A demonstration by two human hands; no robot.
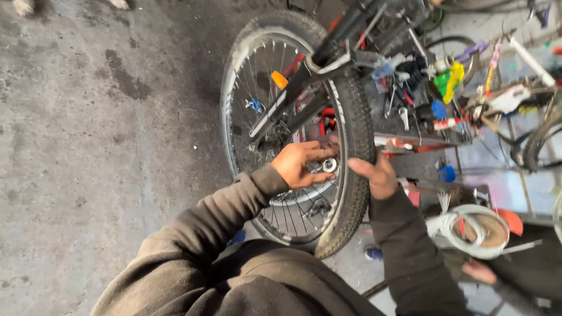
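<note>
Bicycle wheel (351,117) stood upright on concrete floor (88,146), knobby tyre toward viewer, fork (293,93) slanted down from 1 o'clock to hub. Left hand (301,164) placed at hub; small silver nut-like part (329,165) pinched between thumb and fingertips, likely so it can be turned. Right hand (377,175) laid against tyre at 3 o'clock of hub, fingers curled loosely, thumb extended; seemingly wheel is steadied. Cluttered tool rack (421,99) at 2 o'clock. Coil of white cable (474,231) at 4 o'clock, another person's hand (480,272) just below it.
</note>
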